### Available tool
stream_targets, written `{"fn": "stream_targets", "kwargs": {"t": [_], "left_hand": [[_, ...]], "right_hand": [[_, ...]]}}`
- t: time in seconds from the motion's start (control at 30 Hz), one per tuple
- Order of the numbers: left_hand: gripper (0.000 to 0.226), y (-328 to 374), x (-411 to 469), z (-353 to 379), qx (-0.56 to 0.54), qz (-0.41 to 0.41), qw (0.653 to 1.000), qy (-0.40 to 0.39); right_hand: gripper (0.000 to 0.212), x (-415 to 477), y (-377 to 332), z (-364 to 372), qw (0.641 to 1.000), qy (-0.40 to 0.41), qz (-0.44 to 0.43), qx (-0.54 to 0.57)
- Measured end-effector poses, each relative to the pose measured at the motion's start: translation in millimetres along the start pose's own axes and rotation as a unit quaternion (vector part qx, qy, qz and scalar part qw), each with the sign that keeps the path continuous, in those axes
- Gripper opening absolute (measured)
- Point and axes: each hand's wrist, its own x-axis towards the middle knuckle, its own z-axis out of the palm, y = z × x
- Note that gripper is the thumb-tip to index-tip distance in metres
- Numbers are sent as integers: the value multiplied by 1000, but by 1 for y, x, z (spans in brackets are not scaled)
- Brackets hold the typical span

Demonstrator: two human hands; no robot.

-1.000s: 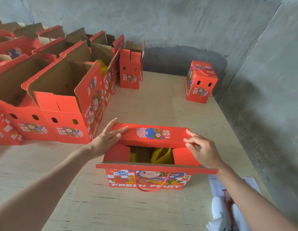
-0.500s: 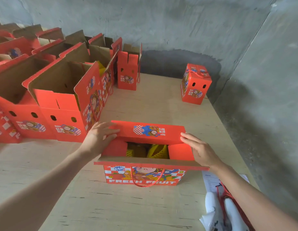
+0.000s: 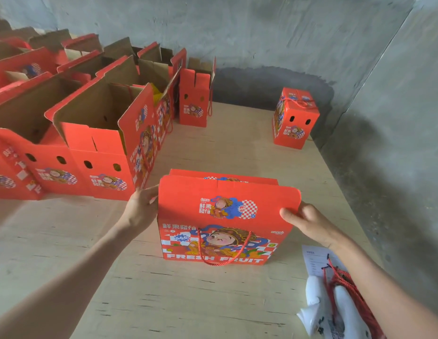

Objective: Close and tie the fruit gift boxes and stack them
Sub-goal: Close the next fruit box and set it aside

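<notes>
Fruit gift box [image 3: 225, 221] sits on desk [image 3: 188, 302] between both hands, near flap [image 3: 227, 199] stood upright, so contents hidden. Left hand [image 3: 142, 209] grips flap's left edge, fingers [image 3: 149, 192] curled around it. Right hand [image 3: 308, 223] pinches right edge, thumb [image 3: 287, 215] on the printed face, other fingers behind. Print between the fingers: "GOOD", Chinese characters, "666", "FRESH FRUIT" along the bottom, cartoon figure; red cord handle [image 3: 223, 250] hangs on front. Left of left fingers: row of open boxes [image 3: 98, 143], brown cardboard inside, something yellow [image 3: 156, 92] in one. Far beyond right fingers: closed tied box [image 3: 295, 118]. Under right forearm: paper sheet [image 3: 313, 260], red cords [image 3: 345, 287], white packet [image 3: 320, 309].
</notes>
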Motion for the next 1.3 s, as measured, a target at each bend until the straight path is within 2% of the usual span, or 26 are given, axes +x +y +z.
{"fn": "stream_targets", "kwargs": {"t": [0.1, 0.13, 0.2, 0.23, 0.3, 0.33, 0.4, 0.47, 0.63, 0.73, 0.87, 1.03, 1.3], "left_hand": [[56, 7, -8, 5, -201, -63, 977, -15], [55, 12, -10, 6, -245, -67, 967, -22], [50, 18, -14, 10, -223, -51, 973, -41], [46, 22, -14, 12, -196, -58, 979, -24], [36, 27, -10, 14, -162, -91, 982, 20], [30, 28, -8, 14, -153, -95, 983, 28], [10, 29, -4, 11, -161, -70, 984, 10], [58, 26, -5, 7, -178, -25, 983, -41], [83, 21, -8, 1, 25, 33, 991, -128], [101, 17, -7, 2, 97, 80, 982, -140], [96, 18, -5, 4, 131, 110, 978, -122], [97, 19, 1, 0, 183, 118, 964, -150], [105, 16, -2, -2, 184, 105, 963, -166]], "right_hand": [[43, 0, -6, 10, 997, 75, -21, 26], [42, 1, -7, 14, 995, 95, -24, 29], [29, 3, -10, 20, 988, 144, -36, 34], [27, 3, -12, 21, 983, 173, -47, 36], [50, 4, -17, 23, 966, 238, -100, -2], [55, 5, -19, 22, 956, 255, -136, -44], [47, 7, -19, 21, 944, 237, -187, -130], [48, 8, -18, 22, 951, 183, -174, -178], [106, 9, -9, 25, 965, 55, -111, -229], [105, 12, -8, 27, 957, 66, -131, -251], [100, 11, -11, 27, 951, 83, -152, -256], [100, 14, -15, 24, 948, 66, -134, -282], [102, 11, -9, 26, 943, 74, -143, -290]]}}
